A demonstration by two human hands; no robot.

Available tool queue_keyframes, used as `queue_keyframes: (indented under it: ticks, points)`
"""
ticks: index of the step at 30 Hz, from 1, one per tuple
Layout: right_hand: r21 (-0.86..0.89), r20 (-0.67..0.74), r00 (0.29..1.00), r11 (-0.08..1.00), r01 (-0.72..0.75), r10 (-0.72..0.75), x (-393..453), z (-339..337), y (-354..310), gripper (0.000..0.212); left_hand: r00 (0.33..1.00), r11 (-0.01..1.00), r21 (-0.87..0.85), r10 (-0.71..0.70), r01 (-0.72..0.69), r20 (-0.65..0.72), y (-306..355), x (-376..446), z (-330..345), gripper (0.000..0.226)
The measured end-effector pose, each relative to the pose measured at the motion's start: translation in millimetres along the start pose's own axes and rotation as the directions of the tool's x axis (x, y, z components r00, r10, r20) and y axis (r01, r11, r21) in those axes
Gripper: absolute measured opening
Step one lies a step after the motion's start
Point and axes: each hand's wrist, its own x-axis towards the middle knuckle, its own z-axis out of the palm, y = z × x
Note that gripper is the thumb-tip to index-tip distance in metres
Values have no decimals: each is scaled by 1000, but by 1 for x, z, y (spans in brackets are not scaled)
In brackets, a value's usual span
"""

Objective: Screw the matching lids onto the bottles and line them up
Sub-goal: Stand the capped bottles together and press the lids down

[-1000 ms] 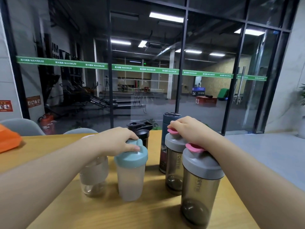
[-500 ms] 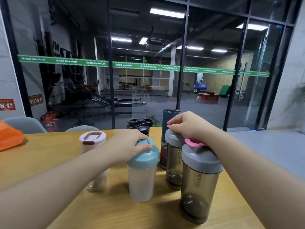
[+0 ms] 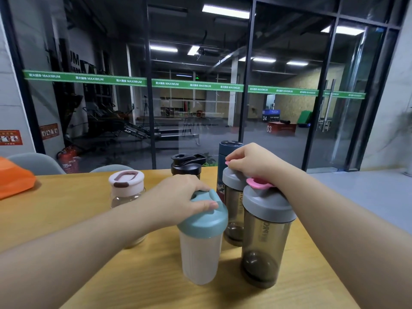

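My left hand (image 3: 180,197) grips the teal lid of a frosted white shaker bottle (image 3: 200,253) standing near the table's front. My right hand (image 3: 252,162) curls over the grey lid with a pink tab on the rear smoky bottle (image 3: 234,210). A second smoky bottle (image 3: 265,239) with a grey lid and pink tab stands in front of it, under my right wrist. Behind them stand a dark blue bottle (image 3: 225,148) and a black-lidded bottle (image 3: 187,166). A clear jar with a pale pink lid (image 3: 126,186) stands to the left, partly behind my left forearm.
The wooden table (image 3: 66,210) runs to a right edge near the bottles. An orange object (image 3: 13,177) lies at the far left. Two grey chair backs (image 3: 35,162) stand behind the table, before a glass wall.
My left hand has slid the teal-lidded bottle rightwards, close to the smoky bottles, uncovering the pink-lidded jar. My right hand stays on the rear grey lid.
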Motion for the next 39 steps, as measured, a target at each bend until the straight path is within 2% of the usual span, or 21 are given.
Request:
queue_keyframes:
  ticks: [11,18,20,22,24,27,29,33,36,39]
  points:
    - [27,8,1000,1000,1,-2,-3,-1,-1,23,999,1000,16,7,-7,-39,9,-12,4,47]
    - [22,13,1000,1000,10,-10,-4,0,0,20,994,998,-18,59,-61,-87,1,-13,8,62]
    - [21,11,1000,1000,15,-15,-3,-1,1,20,979,991,-89,77,-95,-190,-10,-12,8,65]
    - [22,9,1000,1000,19,-19,-3,-1,1,25,926,987,-108,70,-118,-371,-32,-11,9,59]
    - [44,4,999,999,31,-31,-2,-1,0,34,860,994,-72,35,-83,-509,-59,-11,11,51]
    - [62,-2,999,997,49,-49,-2,-1,0,35,795,999,44,5,27,-606,-93,-14,15,45]
    - [56,-1,999,997,51,-51,-3,-1,0,33,762,981,71,-94,180,-641,-106,-15,19,51]
    - [49,1,999,998,44,-44,-2,-3,-1,32,666,848,-72,-462,525,-585,-107,-13,18,86]
    - [46,-2,999,998,42,-42,-3,-3,-2,30,593,780,-216,-596,587,-541,-108,-14,18,97]
    - [52,6,999,998,37,-37,-4,-2,-3,30,566,774,-332,-625,539,-538,-110,-16,25,89]
